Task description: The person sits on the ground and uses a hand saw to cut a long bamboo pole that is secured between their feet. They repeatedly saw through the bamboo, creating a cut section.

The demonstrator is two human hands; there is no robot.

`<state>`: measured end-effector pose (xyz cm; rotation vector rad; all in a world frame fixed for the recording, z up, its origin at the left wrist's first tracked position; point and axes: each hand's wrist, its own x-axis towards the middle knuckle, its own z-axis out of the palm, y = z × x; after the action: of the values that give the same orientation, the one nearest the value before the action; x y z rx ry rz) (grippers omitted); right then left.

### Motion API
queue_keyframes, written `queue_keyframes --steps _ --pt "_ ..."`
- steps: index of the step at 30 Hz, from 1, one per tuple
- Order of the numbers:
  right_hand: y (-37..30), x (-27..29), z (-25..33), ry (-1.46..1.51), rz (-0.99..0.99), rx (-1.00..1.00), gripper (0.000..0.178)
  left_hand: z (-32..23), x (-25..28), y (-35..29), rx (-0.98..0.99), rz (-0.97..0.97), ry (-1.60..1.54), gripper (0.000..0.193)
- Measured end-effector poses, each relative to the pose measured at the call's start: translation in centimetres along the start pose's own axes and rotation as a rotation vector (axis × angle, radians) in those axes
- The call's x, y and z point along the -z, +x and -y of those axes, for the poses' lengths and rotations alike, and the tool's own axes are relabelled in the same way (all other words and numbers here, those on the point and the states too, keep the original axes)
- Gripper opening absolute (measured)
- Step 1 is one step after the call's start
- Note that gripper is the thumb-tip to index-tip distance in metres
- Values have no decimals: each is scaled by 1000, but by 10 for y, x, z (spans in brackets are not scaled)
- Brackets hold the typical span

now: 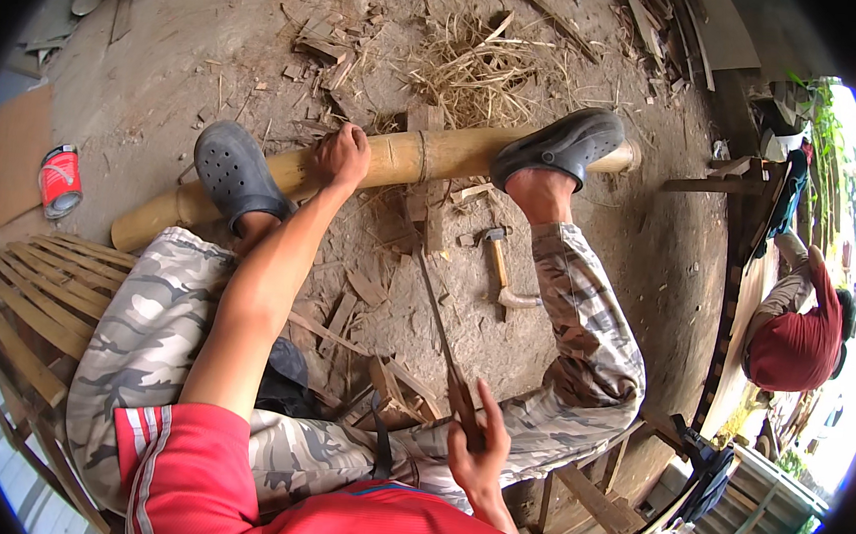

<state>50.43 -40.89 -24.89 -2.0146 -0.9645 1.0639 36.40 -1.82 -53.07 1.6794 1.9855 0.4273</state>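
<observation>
A thick yellow bamboo pole point(393, 160) lies across the ground in front of me, propped near its middle on a wood block point(434, 230). My feet, in dark grey clogs point(241, 175), press on it at both sides. My left hand point(344, 155) is closed on top of the pole, between the feet, fingers curled against it. Near my lap, my right hand point(480, 449) grips the wooden handle of a long, thin-bladed tool point(440, 329), its index finger stretched out. The blade points away toward the pole; seen nearly edge-on, its exact kind is unclear.
A hammer point(499, 262) lies on the dirt between my legs. Beyond the pole are straw-like shavings point(481, 72) and wood scraps. A red can point(61, 182) and a slatted wooden piece point(45, 285) are at left. Another person point(798, 338) bends over at far right.
</observation>
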Motion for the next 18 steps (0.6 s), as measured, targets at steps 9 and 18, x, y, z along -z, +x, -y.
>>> queue_keyframes --steps 9,18 --pt "14 32 -7 146 83 283 85 -47 31 -87 -1199 1399 617 45" --pt "41 -6 4 127 31 201 67 10 13 -21 -621 -62 271 69"
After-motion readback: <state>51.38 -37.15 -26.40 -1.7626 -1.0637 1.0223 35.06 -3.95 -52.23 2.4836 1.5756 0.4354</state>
